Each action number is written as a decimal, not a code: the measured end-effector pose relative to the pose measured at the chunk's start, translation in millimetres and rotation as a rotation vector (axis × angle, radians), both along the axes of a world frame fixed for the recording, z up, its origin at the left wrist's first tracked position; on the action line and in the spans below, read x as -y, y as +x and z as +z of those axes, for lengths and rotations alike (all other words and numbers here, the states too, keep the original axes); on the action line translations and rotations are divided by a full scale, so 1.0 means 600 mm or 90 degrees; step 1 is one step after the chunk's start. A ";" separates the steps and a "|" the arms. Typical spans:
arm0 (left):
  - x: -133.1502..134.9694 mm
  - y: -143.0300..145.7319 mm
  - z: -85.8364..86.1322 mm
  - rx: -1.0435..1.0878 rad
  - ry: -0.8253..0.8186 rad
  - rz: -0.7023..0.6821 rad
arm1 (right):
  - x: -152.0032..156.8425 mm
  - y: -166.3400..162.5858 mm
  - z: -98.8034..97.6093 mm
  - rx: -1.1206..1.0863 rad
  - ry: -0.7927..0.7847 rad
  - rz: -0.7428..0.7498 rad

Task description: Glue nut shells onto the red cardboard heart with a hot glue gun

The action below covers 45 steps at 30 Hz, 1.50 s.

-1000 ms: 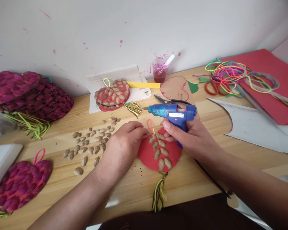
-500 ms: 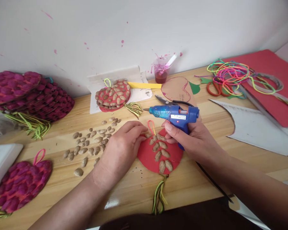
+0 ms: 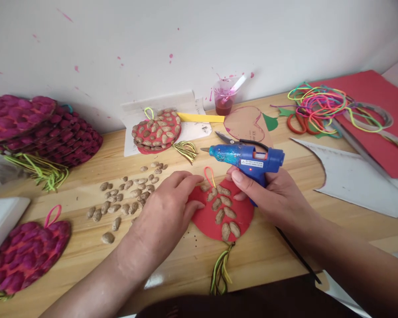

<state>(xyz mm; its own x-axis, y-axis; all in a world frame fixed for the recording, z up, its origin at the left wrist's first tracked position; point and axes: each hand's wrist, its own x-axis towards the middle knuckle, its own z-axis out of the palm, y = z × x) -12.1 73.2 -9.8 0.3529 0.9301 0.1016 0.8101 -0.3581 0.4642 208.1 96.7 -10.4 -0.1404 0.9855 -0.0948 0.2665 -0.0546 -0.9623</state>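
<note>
My right hand (image 3: 262, 187) is closed round the handle of a blue hot glue gun (image 3: 245, 159), its metal nozzle pointing left and a small red light lit. Below it lies a red card shape (image 3: 207, 218) with a pink-orange loop (image 3: 209, 176) at the top and a green and black tassel (image 3: 220, 269) at the bottom. Peanuts (image 3: 220, 215) sit on it in two slanting rows. My left hand (image 3: 172, 198) rests over the card's left edge, thumb and fingers apart, beside another peanut (image 3: 204, 187) near the loop. Its fingertips hold nothing I can see.
Loose peanuts (image 3: 114, 208) are scattered left of my left hand. Behind stand a peanut-covered piece (image 3: 157, 131), pliers-like cutters (image 3: 225, 138) and a cup of dark pink liquid (image 3: 223, 101). Cords (image 3: 321, 106) and scissors (image 3: 296, 124) lie right, purple-painted pieces (image 3: 33, 251) left.
My left thumb has moved down and away from the fingers, opening the hand. The glue gun has shifted slightly right in my right hand.
</note>
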 end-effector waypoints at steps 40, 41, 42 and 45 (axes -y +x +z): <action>0.019 0.015 0.001 -0.066 0.012 -0.045 | -0.001 0.000 -0.013 -0.021 0.004 0.008; 0.022 0.017 0.001 -0.084 0.009 -0.046 | -0.001 0.000 -0.013 -0.022 0.004 0.009; 0.024 0.018 0.001 -0.103 0.006 -0.048 | -0.001 0.000 -0.013 -0.023 0.004 0.010; 0.026 0.020 -0.003 -0.140 0.018 -0.054 | 0.000 0.000 -0.013 -0.027 -0.001 0.010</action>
<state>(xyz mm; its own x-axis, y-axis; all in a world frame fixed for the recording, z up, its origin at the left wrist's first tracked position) -0.2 57.5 -11.7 0.4462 0.8941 0.0382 0.8573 -0.4393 0.2683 207.8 96.9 -18.1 -0.1593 0.9832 -0.0892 0.2256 -0.0518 -0.9729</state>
